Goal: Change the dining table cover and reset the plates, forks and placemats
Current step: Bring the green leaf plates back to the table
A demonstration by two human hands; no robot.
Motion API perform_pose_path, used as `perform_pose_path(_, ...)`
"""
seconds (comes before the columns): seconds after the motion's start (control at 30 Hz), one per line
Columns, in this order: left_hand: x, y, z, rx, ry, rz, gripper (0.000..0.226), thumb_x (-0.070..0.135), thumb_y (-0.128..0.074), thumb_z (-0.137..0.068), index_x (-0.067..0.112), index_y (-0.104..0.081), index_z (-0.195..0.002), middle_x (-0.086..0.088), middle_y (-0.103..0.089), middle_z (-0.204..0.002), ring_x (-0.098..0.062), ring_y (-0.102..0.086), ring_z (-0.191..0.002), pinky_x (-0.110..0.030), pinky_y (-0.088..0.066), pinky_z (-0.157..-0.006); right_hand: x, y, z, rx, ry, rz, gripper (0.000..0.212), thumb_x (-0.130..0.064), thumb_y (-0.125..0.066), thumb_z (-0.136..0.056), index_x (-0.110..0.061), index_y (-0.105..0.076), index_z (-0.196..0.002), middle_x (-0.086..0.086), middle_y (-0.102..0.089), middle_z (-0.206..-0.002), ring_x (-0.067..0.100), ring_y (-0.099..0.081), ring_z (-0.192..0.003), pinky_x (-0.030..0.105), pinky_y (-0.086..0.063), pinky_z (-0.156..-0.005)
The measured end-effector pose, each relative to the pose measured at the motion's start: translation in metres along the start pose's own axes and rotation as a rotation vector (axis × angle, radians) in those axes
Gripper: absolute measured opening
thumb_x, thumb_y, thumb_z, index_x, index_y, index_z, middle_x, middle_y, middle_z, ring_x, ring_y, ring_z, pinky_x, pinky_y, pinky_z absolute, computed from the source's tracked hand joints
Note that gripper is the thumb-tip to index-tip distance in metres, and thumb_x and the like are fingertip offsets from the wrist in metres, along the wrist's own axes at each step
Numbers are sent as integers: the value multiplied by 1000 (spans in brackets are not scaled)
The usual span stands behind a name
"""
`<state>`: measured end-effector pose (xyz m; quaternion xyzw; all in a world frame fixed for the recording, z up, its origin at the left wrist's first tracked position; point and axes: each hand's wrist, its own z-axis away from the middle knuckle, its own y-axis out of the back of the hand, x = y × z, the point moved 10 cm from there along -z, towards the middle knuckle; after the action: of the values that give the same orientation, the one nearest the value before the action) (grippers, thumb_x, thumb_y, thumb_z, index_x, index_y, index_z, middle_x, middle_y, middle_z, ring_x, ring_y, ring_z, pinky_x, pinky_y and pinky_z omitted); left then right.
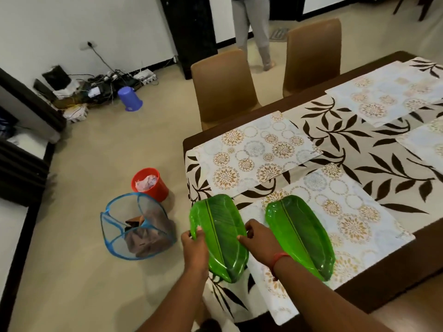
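Both hands hold one green leaf-shaped plastic plate (pixel 219 238) at the near corner of the dark wooden table (pixel 383 281). My left hand (pixel 193 243) grips its left edge and my right hand (pixel 260 238) pinches its right edge. Beside it on the table, a second green leaf plate (pixel 300 236) lies on a flowery placemat (pixel 354 212) (over the leaf-print table cover (pixel 383 159)).

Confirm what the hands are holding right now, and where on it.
Both hold one green leaf-shaped plate by its long edges: left hand on the left rim, right hand on the right rim. The second leaf plate lies unheld on the placemat.
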<state>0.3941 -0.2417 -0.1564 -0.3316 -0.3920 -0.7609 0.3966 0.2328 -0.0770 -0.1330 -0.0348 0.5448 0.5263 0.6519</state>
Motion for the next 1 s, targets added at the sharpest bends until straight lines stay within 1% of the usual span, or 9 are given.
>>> perform_pose_path(0.07,8,-10,-20,-70,-7,7,21,38,-52,-100,19,-48,-110,-10,-64,-99,-28,-64,-87,-45,-55,-84,-9,2,-10,114,-33,1,22,-27,-71,-88,-19,-51,-94,-8,-47,-70,17,-50,-73,27,-31,-61)
perform_pose_path(0.13,19,-14,-41,-120,-22,-8,22,39,-50,-100,20,-48,-110,-8,-64,-98,-27,-64,-86,-44,-55,-82,-15,1,-19,197,-83,-27,18,-25,-71,-88,-19,-55,-92,-9,-48,-68,17,-51,-72,26,-32,-56)
perform_pose_path(0.2,34,-11,-74,-175,-49,-40,23,39,-49,-101,18,-46,-110,-5,-62,-95,-23,-62,-82,-39,-54,-77,-30,-12,-37,254,-123,-51,13,-24,-70,-88,-19,-59,-92,-7,-53,-71,18,-53,-74,27,-34,-60)
perform_pose_path(0.3,63,-2,-101,-190,-118,-93,23,38,-49,-101,18,-43,-110,0,-56,-91,-18,-56,-78,-31,-42,-71,-52,-20,-53,312,-122,-83,8,-21,-68,-90,-18,-61,-91,-4,-57,-73,16,-55,-72,28,-33,-62)
perform_pose_path(0.43,79,32,-150,-212,-127,-88,25,41,-44,-102,18,-42,-112,1,-56,-93,-11,-54,-76,-31,-42,-76,-96,-46,-72,336,-116,-102,6,-19,-61,-95,-14,-60,-99,-7,-55,-69,3,-50,-64,12,-35,-52)
perform_pose_path(0.6,103,49,-192,-241,-123,-62,36,43,-41,-103,15,-45,-124,-11,-61,-111,-25,-59,-90,-35,-47,-80,-139,-52,-96,343,-97,-47,9,-22,-54,-98,-16,-54,-106,-3,-58,-72,15,-54,-67,17,-30,-51)
perform_pose_path(0.8,129,55,-216,-231,-120,-43,28,38,-40,-104,18,-44,-124,-5,-58,-102,-16,-55,-79,-31,-41,-74,-163,-35,-126,392,-78,29,6,-22,-49,-101,-16,-50,-100,6,-62,-79,24,-57,-72,34,-38,-59)
perform_pose_path(0.87,134,54,-228,-221,-108,-33,27,38,-41,-104,18,-45,-122,-5,-59,-101,-16,-56,-79,-32,-44,-73,-163,-28,-137,424,-76,15,8,-23,-48,-102,-17,-50,-97,5,-60,-75,22,-55,-67,33,-36,-58)
perform_pose_path(1.0,142,55,-255,-157,-93,-53,28,38,-44,-103,16,-47,-120,-16,-64,-108,-31,-62,-89,-40,-52,-81,-152,-1,-154,523,-83,-57,11,-22,-49,-102,-18,-49,-92,2,-54,-68,15,-48,-59,26,-32,-53)
